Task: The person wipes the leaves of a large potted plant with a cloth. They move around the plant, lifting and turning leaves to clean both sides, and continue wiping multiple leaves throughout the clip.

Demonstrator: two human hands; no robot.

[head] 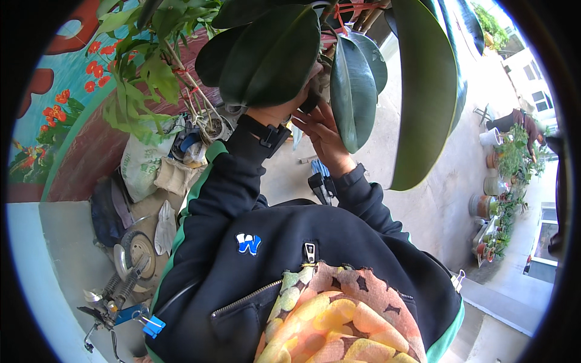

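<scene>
Large, dark green rubber plant leaves (272, 59) hang at the top of the view, over both hands. My left hand (302, 93) reaches up behind them, its fingers mostly hidden beside the plant's stem. Just below and right of it, my right hand (324, 131) is raised with its fingers spread slightly, near a small dark piece (311, 100) between the two hands; whether either hand grips it cannot be made out. Red ties (358, 8) bind the stems above. A broad leaf (424, 100) hangs to the right of my right hand.
A leafy potted plant (156, 72), a white woven sack (145, 159) and a wheel (138, 254) stand at the left by a painted wall (86, 136). Potted plants (483, 206) line the far right, where another person (522, 127) bends over.
</scene>
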